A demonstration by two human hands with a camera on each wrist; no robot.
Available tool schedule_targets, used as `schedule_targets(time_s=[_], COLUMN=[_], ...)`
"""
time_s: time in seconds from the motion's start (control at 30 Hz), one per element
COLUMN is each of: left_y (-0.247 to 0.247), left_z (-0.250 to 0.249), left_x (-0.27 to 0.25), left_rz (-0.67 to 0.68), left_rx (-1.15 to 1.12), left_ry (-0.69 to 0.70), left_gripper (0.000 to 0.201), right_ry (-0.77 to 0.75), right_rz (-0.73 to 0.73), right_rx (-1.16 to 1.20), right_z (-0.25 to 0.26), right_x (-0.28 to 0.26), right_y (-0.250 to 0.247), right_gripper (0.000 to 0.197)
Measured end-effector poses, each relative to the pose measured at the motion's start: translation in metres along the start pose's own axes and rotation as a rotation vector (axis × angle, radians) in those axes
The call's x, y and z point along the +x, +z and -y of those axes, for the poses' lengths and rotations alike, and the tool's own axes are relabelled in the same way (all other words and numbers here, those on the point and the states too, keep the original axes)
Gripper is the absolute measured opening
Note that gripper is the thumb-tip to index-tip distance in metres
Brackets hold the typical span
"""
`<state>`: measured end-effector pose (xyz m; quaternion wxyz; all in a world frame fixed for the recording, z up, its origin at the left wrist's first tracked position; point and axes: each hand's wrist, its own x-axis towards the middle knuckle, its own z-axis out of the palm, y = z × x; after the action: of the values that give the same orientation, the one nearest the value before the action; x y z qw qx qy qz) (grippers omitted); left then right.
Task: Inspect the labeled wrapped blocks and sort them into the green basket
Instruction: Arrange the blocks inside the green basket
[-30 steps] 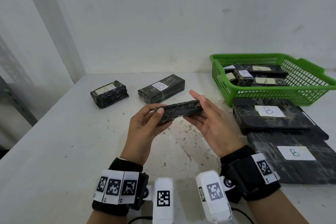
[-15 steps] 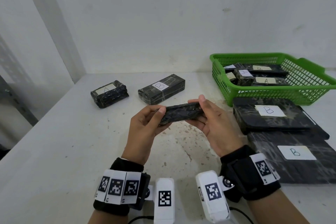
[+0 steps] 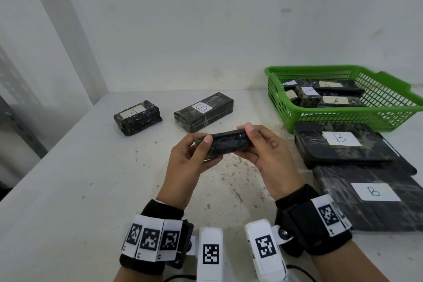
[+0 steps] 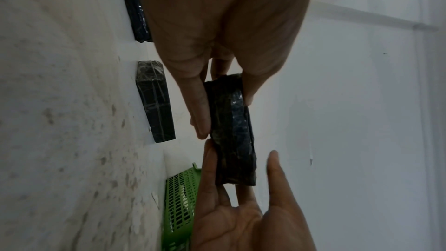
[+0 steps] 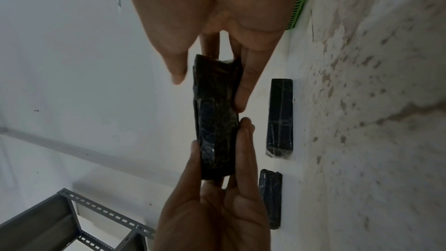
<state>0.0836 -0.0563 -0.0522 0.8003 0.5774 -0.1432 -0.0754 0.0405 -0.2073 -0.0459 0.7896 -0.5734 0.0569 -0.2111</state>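
Note:
I hold a black wrapped block over the middle of the table, lying lengthwise between my hands. My left hand pinches its left end, thumb in front and fingers behind. My right hand grips the right end, fingers underneath and thumb over the top edge. No label shows on the block's near face in the head view, nor on the block in the left wrist view or the block in the right wrist view. The green basket stands at the back right and holds several labelled blocks, one marked A.
Two wrapped blocks lie behind my hands: a short one marked A and a longer one marked B. Two flat black packages marked B lie on the right, in front of the basket. A white wall backs the table.
The block has rolled so that a broader dark face looks at me. My right thumb and fingers have closed round its right end. Both hands stay in place.

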Motion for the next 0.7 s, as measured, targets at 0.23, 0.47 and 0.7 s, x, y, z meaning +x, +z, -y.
schedule_targets(time_s=[0.23,0.47,0.7], left_y=[0.0029,0.0016,0.0019], left_z=[-0.0027,0.0006,-0.0038], left_x=[-0.0031,-0.0023,-0.0036], left_rz=[0.042,0.014,0.052], left_rx=[-0.049,-0.022,-0.058], left_ry=[-0.029,-0.018,-0.052], left_gripper=[0.03,0.013,0.031], right_ry=[-0.049,0.018,-0.059], right_rz=[-0.015,0.017,-0.038], right_rx=[-0.068,-0.036,-0.074], right_z=[-0.0012,-0.0036,-0.0054], right_x=[0.001,0.0031,0.0001], right_y=[-0.0044,-0.0052,-0.0039], right_gripper=[0.014,0.029,0.005])
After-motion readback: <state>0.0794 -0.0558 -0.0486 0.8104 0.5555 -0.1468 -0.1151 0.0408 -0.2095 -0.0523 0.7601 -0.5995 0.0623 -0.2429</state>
